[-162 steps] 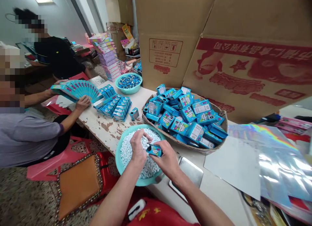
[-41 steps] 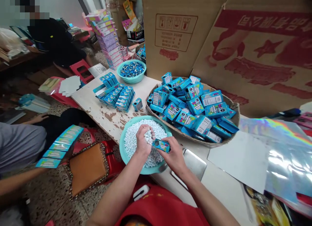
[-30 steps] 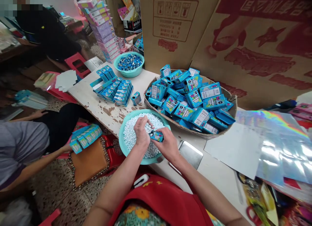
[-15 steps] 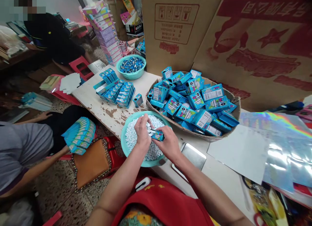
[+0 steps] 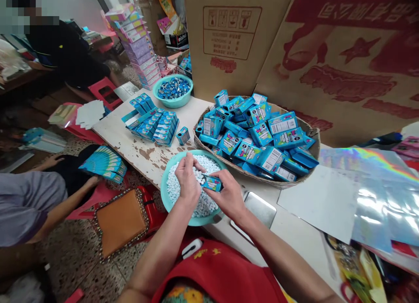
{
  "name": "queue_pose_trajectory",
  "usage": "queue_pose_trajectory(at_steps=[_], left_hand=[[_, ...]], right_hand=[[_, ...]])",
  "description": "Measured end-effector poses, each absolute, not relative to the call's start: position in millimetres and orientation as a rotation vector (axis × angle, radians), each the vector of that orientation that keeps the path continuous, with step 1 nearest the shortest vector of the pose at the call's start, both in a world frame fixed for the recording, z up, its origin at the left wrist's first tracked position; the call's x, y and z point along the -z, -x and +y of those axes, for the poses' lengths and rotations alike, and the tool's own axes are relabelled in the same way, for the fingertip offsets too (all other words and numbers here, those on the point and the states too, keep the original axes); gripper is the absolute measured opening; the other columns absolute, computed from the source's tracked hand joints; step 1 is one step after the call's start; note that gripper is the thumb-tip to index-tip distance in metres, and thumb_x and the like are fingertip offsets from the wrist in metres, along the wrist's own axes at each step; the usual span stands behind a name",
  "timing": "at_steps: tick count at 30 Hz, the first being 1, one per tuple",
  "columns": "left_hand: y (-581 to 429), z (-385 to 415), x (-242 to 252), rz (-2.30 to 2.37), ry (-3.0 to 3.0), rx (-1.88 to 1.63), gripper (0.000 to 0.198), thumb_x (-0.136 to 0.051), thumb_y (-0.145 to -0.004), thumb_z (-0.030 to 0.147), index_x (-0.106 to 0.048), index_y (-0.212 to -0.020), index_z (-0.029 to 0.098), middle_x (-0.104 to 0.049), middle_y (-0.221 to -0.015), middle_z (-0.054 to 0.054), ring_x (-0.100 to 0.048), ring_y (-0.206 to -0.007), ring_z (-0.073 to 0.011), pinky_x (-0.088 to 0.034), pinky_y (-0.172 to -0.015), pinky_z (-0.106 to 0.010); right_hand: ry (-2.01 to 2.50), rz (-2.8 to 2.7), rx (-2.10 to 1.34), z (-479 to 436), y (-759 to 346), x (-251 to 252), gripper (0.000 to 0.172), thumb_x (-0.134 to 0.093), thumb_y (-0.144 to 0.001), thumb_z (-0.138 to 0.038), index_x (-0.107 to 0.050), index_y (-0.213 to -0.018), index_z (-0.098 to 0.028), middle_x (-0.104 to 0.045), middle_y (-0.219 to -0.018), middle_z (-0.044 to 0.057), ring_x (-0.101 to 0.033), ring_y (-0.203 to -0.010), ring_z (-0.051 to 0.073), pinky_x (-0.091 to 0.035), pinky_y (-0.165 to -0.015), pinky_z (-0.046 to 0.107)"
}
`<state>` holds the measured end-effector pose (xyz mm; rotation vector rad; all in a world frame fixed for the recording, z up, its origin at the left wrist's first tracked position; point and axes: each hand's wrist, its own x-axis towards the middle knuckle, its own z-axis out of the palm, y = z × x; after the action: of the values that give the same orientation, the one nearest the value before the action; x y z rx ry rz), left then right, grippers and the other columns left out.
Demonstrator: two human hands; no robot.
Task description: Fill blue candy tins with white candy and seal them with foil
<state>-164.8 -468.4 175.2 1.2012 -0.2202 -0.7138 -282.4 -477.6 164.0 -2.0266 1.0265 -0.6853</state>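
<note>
My right hand (image 5: 227, 193) grips a small blue candy box (image 5: 212, 183) between thumb and fingers, its end turned to the left. Cupped at that end, my left hand (image 5: 189, 177) is closed around some small white candies (image 5: 199, 175), a few showing between the fingers and the box. Both hands are over a turquoise basin (image 5: 164, 194) of loose white candies (image 5: 204, 207). A single blue box (image 5: 183, 136) stands on the table behind the basin. Right of it, a cut-down cardboard tray (image 5: 278, 184) is heaped with blue boxes (image 5: 248, 151).
Display cartons of small boxes (image 5: 153, 125) and a basin of blue foil-wrapped pieces (image 5: 174, 88) stand at the back left. A metal tin lid (image 5: 260, 210) lies beside my right forearm. Large cardboard cartons (image 5: 242, 76) rise behind. At left, a seated person holds fanned blue boxes (image 5: 104, 163).
My hands stay together over the basin, with the box tilted slightly and my left hand turned a little. The person at left has shifted the fanned boxes upward. The view has moved slightly.
</note>
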Motion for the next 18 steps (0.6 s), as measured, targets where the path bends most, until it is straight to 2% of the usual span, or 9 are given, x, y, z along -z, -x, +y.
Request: queue_pose_trajectory(at_steps=[13, 15, 18], left_hand=[[167.6, -467.6, -185.2, -0.232, -1.178, 0.707, 0.031, -0.056, -0.085, 0.044, -0.049, -0.072, 0.017, -0.046, -0.06, 0.003, -0.046, -0.052, -0.0088, -0.042, -0.052, -0.022], [168.2, -468.3, -186.2, -0.246, -1.185, 0.713, 0.029, -0.057, -0.085, 0.043, -0.05, -0.074, 0.017, -0.046, -0.06, 0.003, -0.045, -0.051, -0.0081, -0.039, -0.049, -0.02], [171.1, -470.1, -184.5, -0.276, -1.22, 0.726, 0.03, -0.059, -0.083, 0.042, -0.05, -0.073, 0.016, -0.045, -0.058, 0.004, -0.038, -0.046, -0.0058, -0.029, -0.041, -0.017]], right_hand=[[1.979, 1.022, 0.755, -483.6, 281.3, -170.2, 0.027, -0.072, -0.069, -0.022, -0.06, -0.093, -0.017, -0.057, -0.09, 0.003, -0.053, -0.087, 0.019, -0.042, -0.075, 0.03], [1.982, 1.026, 0.752, -483.7, 281.3, -169.5, 0.027, -0.072, -0.069, -0.022, -0.06, -0.093, -0.017, -0.057, -0.09, 0.003, -0.054, -0.086, 0.018, -0.042, -0.075, 0.029], [2.011, 1.029, 0.743, -482.8, 279.3, -167.0, 0.027, -0.071, -0.068, -0.02, -0.059, -0.093, -0.017, -0.058, -0.09, 0.003, -0.054, -0.086, 0.018, -0.042, -0.074, 0.029]])
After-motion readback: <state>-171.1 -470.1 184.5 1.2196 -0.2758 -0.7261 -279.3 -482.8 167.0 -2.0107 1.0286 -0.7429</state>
